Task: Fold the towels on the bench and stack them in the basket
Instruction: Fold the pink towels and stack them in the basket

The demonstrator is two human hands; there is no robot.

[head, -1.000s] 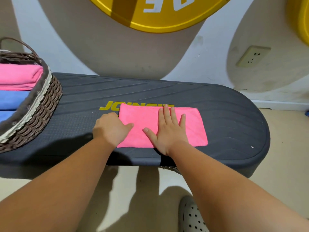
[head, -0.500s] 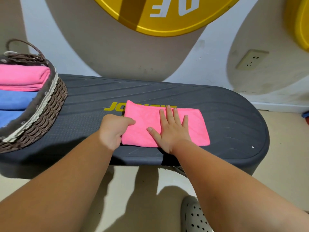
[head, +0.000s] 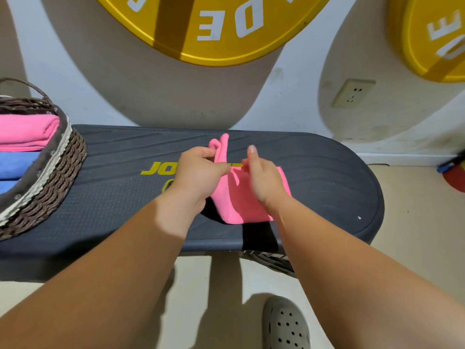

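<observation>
A pink towel (head: 236,202) lies on the dark bench (head: 327,177) near its middle, its left part lifted and folded over toward the right. My left hand (head: 198,172) pinches the raised left edge of the towel, and a pink corner sticks up above my fingers. My right hand (head: 264,177) rests on the towel's right half with its fingers partly curled and one finger pointing up; whether it grips cloth is unclear. The woven basket (head: 55,177) stands at the bench's left end, holding a folded pink towel (head: 25,132) above blue towels (head: 15,165).
A wall with yellow round signs and a socket (head: 352,93) rises right behind the bench. A grey clog (head: 286,323) is on the floor below. A red and blue object (head: 453,172) sits on the floor at the far right.
My left hand has lifted the towel's left end and carried it rightward over the rest. My right hand, flat on the towel before, has raised its fingers. The camera moved closer.
</observation>
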